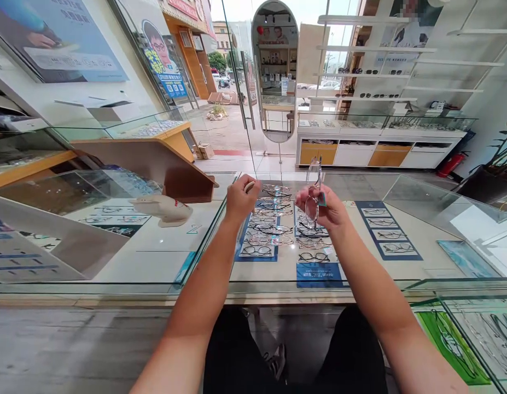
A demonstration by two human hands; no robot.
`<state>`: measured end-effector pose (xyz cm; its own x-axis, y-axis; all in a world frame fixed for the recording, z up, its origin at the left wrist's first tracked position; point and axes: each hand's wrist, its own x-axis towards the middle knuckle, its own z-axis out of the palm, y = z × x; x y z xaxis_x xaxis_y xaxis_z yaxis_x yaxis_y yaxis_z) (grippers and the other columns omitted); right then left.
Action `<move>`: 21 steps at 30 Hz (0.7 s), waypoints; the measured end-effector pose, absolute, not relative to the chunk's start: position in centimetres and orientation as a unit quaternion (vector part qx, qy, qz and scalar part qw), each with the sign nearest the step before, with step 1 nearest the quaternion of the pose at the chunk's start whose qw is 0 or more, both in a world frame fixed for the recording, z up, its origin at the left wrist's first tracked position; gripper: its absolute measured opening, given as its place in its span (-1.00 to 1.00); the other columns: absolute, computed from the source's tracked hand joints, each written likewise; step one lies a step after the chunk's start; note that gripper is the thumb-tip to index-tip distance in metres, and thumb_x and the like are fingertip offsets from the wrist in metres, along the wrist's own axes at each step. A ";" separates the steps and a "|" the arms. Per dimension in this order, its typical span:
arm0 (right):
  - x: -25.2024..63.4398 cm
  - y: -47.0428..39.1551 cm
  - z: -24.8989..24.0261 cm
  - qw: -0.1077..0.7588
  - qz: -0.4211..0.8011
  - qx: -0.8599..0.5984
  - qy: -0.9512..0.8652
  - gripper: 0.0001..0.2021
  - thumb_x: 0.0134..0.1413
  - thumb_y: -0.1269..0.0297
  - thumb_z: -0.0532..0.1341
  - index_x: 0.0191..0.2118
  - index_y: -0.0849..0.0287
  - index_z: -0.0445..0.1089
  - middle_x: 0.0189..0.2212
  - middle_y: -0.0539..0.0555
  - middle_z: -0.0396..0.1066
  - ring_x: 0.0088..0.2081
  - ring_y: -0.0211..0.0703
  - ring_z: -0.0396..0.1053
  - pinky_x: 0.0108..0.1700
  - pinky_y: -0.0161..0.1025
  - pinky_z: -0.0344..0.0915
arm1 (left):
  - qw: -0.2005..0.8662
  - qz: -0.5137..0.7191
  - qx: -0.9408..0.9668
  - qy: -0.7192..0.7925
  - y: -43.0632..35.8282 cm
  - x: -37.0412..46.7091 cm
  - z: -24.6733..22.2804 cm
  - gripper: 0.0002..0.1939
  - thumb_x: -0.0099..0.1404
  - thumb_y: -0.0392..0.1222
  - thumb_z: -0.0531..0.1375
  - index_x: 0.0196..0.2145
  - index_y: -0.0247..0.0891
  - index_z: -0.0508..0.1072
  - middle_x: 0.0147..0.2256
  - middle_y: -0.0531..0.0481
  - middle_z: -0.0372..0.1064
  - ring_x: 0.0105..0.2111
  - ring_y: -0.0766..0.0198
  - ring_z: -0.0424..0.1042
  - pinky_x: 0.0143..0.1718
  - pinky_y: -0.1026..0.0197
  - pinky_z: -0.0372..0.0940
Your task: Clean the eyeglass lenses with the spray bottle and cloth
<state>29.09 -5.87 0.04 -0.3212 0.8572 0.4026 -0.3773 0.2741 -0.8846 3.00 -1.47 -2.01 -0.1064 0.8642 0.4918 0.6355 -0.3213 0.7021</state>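
My right hand (327,208) pinches a pair of eyeglasses (312,209), raised above the display counter and turned on end, one lens above the other. A small teal tag or piece (322,199) shows by the fingers. To its left, my left hand (240,198) is closed, with a small tan thing (249,187) showing at the curled fingers; I cannot make out what it is. Below and between the hands, rows of eyeglasses (257,250) lie on blue-and-white cards (273,257). One dark-rimmed pair (314,257) lies just above a blue printed card (319,275).
The glass-walled counter (278,293) spans the front. Another card of eyeglasses (388,235) lies to the right. Left are a beige figurine (165,210) and a brown wooden stand (187,183). An oval mirror (275,71) and a glasses cabinet (360,153) stand beyond.
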 end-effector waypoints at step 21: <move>23.5 -5.5 -4.3 0.107 0.018 -0.421 -0.900 -0.80 0.51 0.42 0.25 -0.02 0.22 0.67 0.03 0.26 0.67 0.14 0.14 0.47 0.18 -0.02 0.21 | 0.180 0.135 0.727 0.649 -0.1 0.4 -2.5 -0.80 0.23 -0.03 0.35 -0.26 -0.19 0.62 -0.34 -0.08 0.56 -0.37 0.09 0.48 -0.32 0.13 0.27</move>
